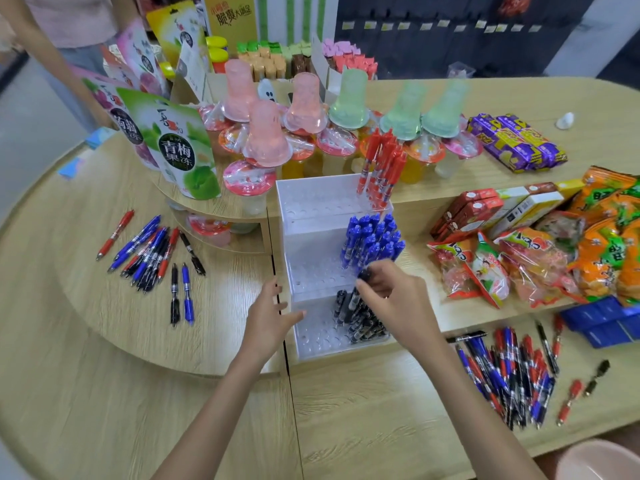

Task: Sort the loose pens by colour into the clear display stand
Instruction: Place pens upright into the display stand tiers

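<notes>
Clear display stand (311, 209) mid tabletop (138, 341); we see red pens (381, 168) top tier, blue pens (372, 240) middle, black pens (363, 323) bottom. Our right hand (391, 292): grip pinched on black pen (354, 299) over bottom tier. Left hand (273, 317): grip slack, fingers straight, holding nothing, at stand's left edge. Left heap (149, 254), right heap (512, 375) of loose pens flank stand
</notes>
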